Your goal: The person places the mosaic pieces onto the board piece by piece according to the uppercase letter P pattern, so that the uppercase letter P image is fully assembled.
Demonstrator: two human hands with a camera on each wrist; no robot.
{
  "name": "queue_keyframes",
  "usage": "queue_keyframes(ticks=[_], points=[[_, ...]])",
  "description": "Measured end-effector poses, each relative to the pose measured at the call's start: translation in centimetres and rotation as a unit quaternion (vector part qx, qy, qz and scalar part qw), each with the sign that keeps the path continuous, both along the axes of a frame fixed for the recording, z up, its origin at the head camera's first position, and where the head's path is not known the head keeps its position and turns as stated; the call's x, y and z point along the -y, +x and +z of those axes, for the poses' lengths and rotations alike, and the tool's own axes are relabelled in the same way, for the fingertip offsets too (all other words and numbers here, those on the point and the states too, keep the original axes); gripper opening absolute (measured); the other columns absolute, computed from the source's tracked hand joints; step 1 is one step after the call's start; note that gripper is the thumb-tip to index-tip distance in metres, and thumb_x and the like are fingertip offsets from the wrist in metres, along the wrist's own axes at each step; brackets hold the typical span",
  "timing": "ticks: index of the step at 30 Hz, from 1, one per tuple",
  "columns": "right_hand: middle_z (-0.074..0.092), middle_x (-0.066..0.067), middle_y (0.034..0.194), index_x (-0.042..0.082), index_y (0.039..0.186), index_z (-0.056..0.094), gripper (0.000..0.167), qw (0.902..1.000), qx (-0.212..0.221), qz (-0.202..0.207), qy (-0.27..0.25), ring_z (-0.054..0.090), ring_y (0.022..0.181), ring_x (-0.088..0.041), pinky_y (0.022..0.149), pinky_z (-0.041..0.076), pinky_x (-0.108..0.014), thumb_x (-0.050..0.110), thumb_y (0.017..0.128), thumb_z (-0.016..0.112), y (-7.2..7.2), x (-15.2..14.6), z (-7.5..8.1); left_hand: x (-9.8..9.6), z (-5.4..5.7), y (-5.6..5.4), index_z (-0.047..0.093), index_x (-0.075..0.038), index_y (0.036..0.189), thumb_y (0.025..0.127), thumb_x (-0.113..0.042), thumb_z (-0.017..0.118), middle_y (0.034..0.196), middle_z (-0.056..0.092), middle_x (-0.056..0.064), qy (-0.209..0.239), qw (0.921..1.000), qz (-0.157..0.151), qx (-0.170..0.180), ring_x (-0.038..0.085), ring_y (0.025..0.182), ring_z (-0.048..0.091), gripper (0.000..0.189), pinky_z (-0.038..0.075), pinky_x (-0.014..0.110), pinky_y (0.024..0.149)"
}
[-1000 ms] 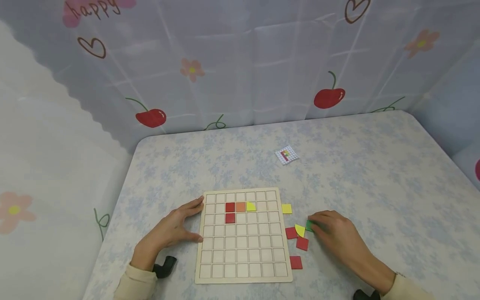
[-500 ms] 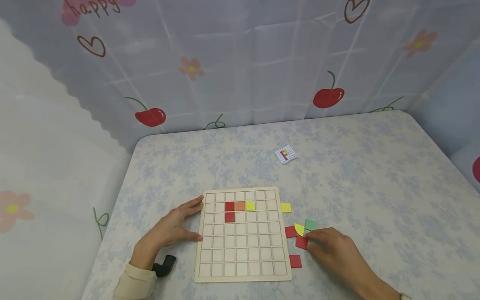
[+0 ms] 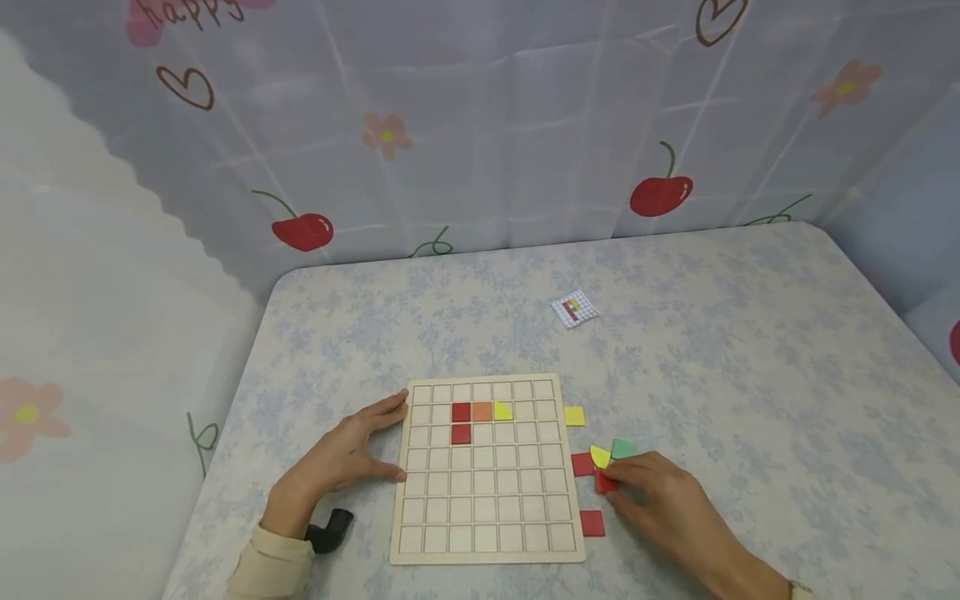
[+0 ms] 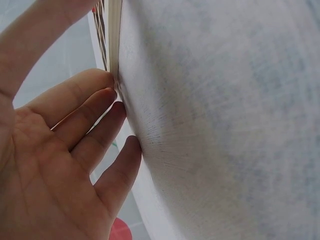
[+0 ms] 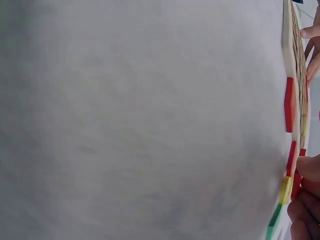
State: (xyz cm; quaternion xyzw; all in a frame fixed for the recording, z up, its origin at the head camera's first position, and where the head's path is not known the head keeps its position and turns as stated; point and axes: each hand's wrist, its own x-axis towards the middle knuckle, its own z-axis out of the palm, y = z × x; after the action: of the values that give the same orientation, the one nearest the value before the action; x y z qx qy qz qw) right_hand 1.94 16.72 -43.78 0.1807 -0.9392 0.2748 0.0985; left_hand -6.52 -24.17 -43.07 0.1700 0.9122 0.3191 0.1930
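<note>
My left hand (image 3: 337, 450) rests at the left edge of a pale wooden grid board (image 3: 487, 557), thumb and fingertips at its side; the left wrist view shows the fingers (image 4: 95, 125) fairly straight. In the board's upper cells lie two red squares, an orange square (image 3: 482, 412) and a yellow quarter-round tile (image 3: 502, 411). Right of the board, my right hand (image 3: 667, 500) pinches a red square tile (image 3: 602, 482) between thumb and fingers. In the right wrist view this red tile (image 5: 296, 186) stands tilted at the fingertips.
Beside the board's right edge lie a yellow square (image 3: 574, 416), two red squares (image 3: 582, 464), a yellow rounded tile (image 3: 599, 456) and a green rounded tile (image 3: 623, 449). Farther back is a small card (image 3: 574, 309) printed with a coloured grid. A printed curtain (image 3: 480, 125) hangs behind the table.
My right hand has left the green tile, come toward me and taken hold of the red square below the yellow rounded tile. The left hand has stayed at the board.
</note>
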Motion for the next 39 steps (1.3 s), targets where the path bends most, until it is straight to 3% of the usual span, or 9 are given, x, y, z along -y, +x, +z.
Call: queue_keyframes(ticks=[7, 14, 17, 27, 39], points=[[0.071, 0.007, 0.094, 0.009, 0.095, 0.080, 0.035, 0.9972, -0.016, 0.046, -0.057, 0.066, 0.087, -0.008, 0.072, 0.055, -0.020, -0.001, 0.063, 0.090, -1.0, 1.6, 0.5, -0.1, 0.2, 0.0, 0.041, -0.002, 0.148, 0.069, -0.025, 0.091, 0.161, 0.024, 0.005, -0.001, 1.0000, 0.000, 0.001, 0.034, 0.147, 0.021, 0.096, 0.032, 0.055, 0.110], [0.071, 0.002, 0.102, 0.008, 0.101, 0.078, 0.022, 0.9919, 0.075, 0.094, -0.039, 0.064, 0.096, -0.013, 0.077, 0.056, -0.027, 0.008, 0.080, 0.081, -2.9, 5.9, 1.2, 0.1, 0.0, 0.1, 0.041, -0.003, 0.149, 0.069, -0.025, 0.090, 0.162, 0.023, 0.004, 0.006, 0.9999, 0.006, 0.009, 0.033, 0.147, 0.020, 0.096, 0.032, 0.056, 0.109], [0.071, 0.001, 0.101, 0.008, 0.101, 0.078, 0.018, 0.9879, 0.090, 0.123, -0.030, 0.063, 0.098, -0.015, 0.079, 0.055, -0.029, 0.008, 0.083, 0.079, -3.9, 8.1, 1.2, 0.1, -0.1, 0.1, 0.041, -0.005, 0.149, 0.069, -0.024, 0.090, 0.162, 0.023, 0.002, 0.006, 0.9998, 0.011, 0.013, 0.032, 0.147, 0.020, 0.096, 0.032, 0.055, 0.109], [0.073, 0.001, 0.097, 0.006, 0.098, 0.079, 0.013, 0.9832, 0.075, 0.166, -0.005, 0.063, 0.098, -0.015, 0.084, 0.054, -0.028, 0.009, 0.085, 0.076, -5.5, 13.2, 0.8, 0.1, -0.1, 0.1, 0.040, -0.006, 0.150, 0.069, -0.023, 0.091, 0.162, 0.022, -0.001, 0.008, 0.9997, 0.014, 0.016, 0.030, 0.148, 0.020, 0.097, 0.033, 0.054, 0.109], [0.070, 0.001, 0.097, 0.007, 0.094, 0.079, 0.009, 0.9830, 0.057, 0.173, 0.023, 0.062, 0.096, -0.015, 0.082, 0.053, -0.025, 0.010, 0.085, 0.077, -5.8, 14.5, 0.7, 0.2, 0.0, 0.0, 0.040, -0.005, 0.149, 0.068, -0.022, 0.091, 0.162, 0.022, -0.003, 0.012, 0.9995, 0.016, 0.026, 0.028, 0.148, 0.019, 0.097, 0.032, 0.053, 0.111]])
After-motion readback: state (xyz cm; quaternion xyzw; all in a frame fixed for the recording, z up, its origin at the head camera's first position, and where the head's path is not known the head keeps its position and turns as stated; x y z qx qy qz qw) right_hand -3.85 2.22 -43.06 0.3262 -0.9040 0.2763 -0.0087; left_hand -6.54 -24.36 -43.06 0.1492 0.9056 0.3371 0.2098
